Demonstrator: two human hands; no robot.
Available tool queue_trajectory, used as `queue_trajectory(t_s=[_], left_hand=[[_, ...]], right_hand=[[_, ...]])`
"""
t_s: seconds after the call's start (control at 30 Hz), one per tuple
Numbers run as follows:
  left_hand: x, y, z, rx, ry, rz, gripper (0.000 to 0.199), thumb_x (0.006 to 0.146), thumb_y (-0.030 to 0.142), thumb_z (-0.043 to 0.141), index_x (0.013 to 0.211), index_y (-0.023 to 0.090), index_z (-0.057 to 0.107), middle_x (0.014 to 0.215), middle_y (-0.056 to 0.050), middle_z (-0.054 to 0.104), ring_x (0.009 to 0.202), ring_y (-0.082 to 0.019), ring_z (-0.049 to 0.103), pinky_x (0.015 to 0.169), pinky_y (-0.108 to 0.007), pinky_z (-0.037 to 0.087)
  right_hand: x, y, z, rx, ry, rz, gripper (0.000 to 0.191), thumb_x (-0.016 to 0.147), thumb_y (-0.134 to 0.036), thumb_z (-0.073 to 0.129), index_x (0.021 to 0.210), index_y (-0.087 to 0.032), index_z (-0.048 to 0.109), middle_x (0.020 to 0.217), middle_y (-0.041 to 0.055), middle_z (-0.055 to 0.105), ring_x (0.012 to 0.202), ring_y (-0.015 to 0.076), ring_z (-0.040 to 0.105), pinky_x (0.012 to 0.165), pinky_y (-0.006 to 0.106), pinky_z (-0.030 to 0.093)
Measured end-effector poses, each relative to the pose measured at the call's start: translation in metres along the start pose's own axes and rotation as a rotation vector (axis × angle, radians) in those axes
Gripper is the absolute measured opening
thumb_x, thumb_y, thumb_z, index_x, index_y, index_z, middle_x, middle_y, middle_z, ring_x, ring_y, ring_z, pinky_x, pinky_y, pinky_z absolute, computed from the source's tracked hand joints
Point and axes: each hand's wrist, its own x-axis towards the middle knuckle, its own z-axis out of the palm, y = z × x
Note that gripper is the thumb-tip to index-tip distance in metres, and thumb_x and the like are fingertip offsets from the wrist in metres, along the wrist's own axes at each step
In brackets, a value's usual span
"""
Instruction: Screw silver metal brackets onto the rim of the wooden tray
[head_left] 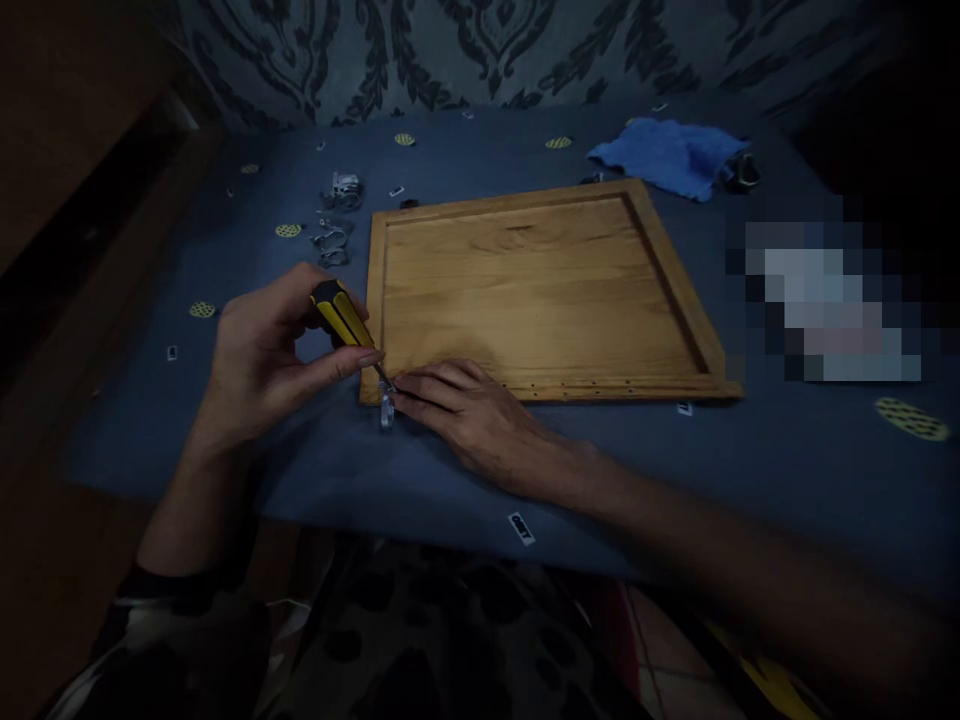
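1. Fingers of the left hand (259, 365) are closed round a yellow-and-black screwdriver (343, 315), thumb along the lower handle; its tip points down at a small metal fitting (386, 412).
2. Right hand (476, 420) lies palm down, fingertips at the fitting — pinching or merely bracing, cannot tell.
3. Fitting sits at the near left corner of the wooden panel (517, 290), partly over the near edge. Any screw head is too small and dark to make out.
4. Panel lies on the blue-covered table (442, 480); small holes (595, 383) run along its near border.
5. Judgement: step in hand looks like turning a screw; direction unreadable.
6. Technique: shaft leans — bringing it squarer to the panel should lessen slipping. Seat tip, press, then short turns.
7. Caution: right fingertips rest just beside the tip; a slip could catch them. Bracing slightly farther back seems safer.
8. 2 groups of loose metal pieces (343, 190) lie beyond the left hand, apart from the work.
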Motion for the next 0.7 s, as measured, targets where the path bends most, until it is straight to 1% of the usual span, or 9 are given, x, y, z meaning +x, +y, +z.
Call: queue_trajectory(t_s=[0.17, 0.3, 0.37, 0.47, 0.5, 0.57, 0.63, 0.7], left_hand=[[0.002, 0.002, 0.001, -0.036, -0.029, 0.039, 0.027, 0.079, 0.016, 0.085, 0.1, 0.017, 0.069, 0.081, 0.003, 0.066, 0.067, -0.008, 0.062, 0.059, -0.02, 0.051], [0.003, 0.004, -0.001, -0.098, -0.011, 0.003, 0.026, 0.078, 0.016, 0.086, 0.099, 0.016, 0.071, 0.081, 0.001, 0.068, 0.07, -0.01, 0.064, 0.059, -0.021, 0.052], [0.005, 0.004, -0.002, -0.13, 0.075, -0.007, 0.027, 0.075, 0.021, 0.09, 0.096, 0.016, 0.073, 0.082, 0.0, 0.069, 0.072, -0.011, 0.066, 0.061, -0.022, 0.055], [0.009, 0.001, -0.005, -0.151, 0.286, 0.002, 0.032, 0.07, 0.028, 0.094, 0.092, 0.015, 0.074, 0.083, 0.0, 0.069, 0.071, -0.01, 0.066, 0.062, -0.022, 0.055], [0.01, 0.0, -0.005, -0.151, 0.333, -0.008, 0.034, 0.069, 0.028, 0.095, 0.09, 0.014, 0.074, 0.082, 0.001, 0.069, 0.07, -0.01, 0.065, 0.06, -0.021, 0.054], [0.011, -0.002, -0.002, -0.154, 0.352, -0.068, 0.035, 0.067, 0.029, 0.096, 0.088, 0.013, 0.073, 0.078, 0.001, 0.066, 0.068, -0.009, 0.063, 0.057, -0.019, 0.052], [0.011, -0.003, 0.003, -0.179, 0.322, -0.155, 0.036, 0.067, 0.031, 0.096, 0.086, 0.014, 0.071, 0.075, 0.002, 0.064, 0.065, -0.009, 0.062, 0.055, -0.019, 0.051], [0.01, -0.005, 0.011, -0.225, 0.302, -0.244, 0.038, 0.068, 0.034, 0.095, 0.086, 0.016, 0.068, 0.076, 0.002, 0.063, 0.066, -0.009, 0.062, 0.058, -0.02, 0.054]], right_hand=[[0.0, 0.0, -0.001, -0.011, -0.016, 0.005, 0.047, 0.094, -0.004, 0.048, 0.139, -0.016, 0.059, 0.14, 0.0131, 0.065, 0.128, 0.0272, 0.058, 0.103, 0.048, 0.05], [-0.001, 0.001, 0.002, -0.007, 0.027, -0.005, 0.044, 0.096, -0.004, 0.047, 0.138, -0.011, 0.059, 0.138, 0.0147, 0.067, 0.125, 0.0271, 0.058, 0.102, 0.047, 0.05], [-0.002, 0.001, 0.004, -0.012, 0.053, -0.008, 0.043, 0.097, -0.004, 0.045, 0.137, -0.009, 0.059, 0.136, 0.015, 0.067, 0.124, 0.0268, 0.059, 0.102, 0.046, 0.051], [-0.003, 0.003, 0.007, -0.018, 0.068, -0.008, 0.04, 0.1, -0.006, 0.043, 0.137, -0.01, 0.059, 0.136, 0.0144, 0.068, 0.124, 0.0261, 0.059, 0.102, 0.046, 0.051], [-0.003, 0.003, 0.007, -0.019, 0.068, -0.011, 0.039, 0.101, -0.007, 0.043, 0.137, -0.01, 0.059, 0.136, 0.0142, 0.068, 0.124, 0.026, 0.059, 0.102, 0.046, 0.051], [-0.003, 0.003, 0.008, -0.027, 0.069, -0.013, 0.039, 0.102, -0.008, 0.043, 0.137, -0.01, 0.059, 0.137, 0.0144, 0.067, 0.125, 0.0261, 0.059, 0.103, 0.046, 0.051], [-0.003, 0.003, 0.008, -0.038, 0.067, -0.005, 0.039, 0.102, -0.008, 0.043, 0.137, -0.011, 0.059, 0.137, 0.0147, 0.067, 0.127, 0.0263, 0.058, 0.103, 0.047, 0.051], [-0.002, 0.002, 0.007, -0.039, 0.057, 0.003, 0.04, 0.102, -0.008, 0.043, 0.138, -0.012, 0.059, 0.138, 0.0146, 0.066, 0.127, 0.0266, 0.057, 0.103, 0.048, 0.052]])
